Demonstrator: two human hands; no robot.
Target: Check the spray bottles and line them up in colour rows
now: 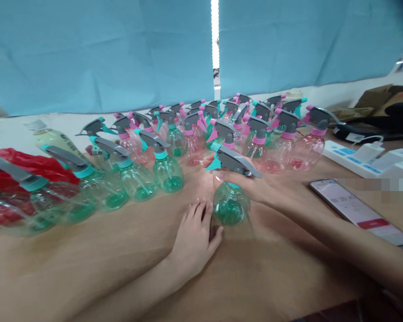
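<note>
A green, see-through spray bottle (231, 208) with a grey and turquoise trigger head stands upright in front of me. My right hand (250, 184) is wrapped round its neck from behind, just under the trigger head. The fingertips show on the bottle's left side, and the head hides part of the hand. My left hand (195, 237) lies flat on the wooden table (121, 273), its fingers stretched out. Its thumb and forefinger are close to the bottle's lower left side; whether they touch it I cannot tell.
Green spray bottles (168, 174) stand in a row at the left, by a red plastic bag (27, 163). Several pink ones (278, 150) and more green ones crowd the back. At the right are a phone (356, 205), a power strip (349, 158) and a cardboard box (376, 100).
</note>
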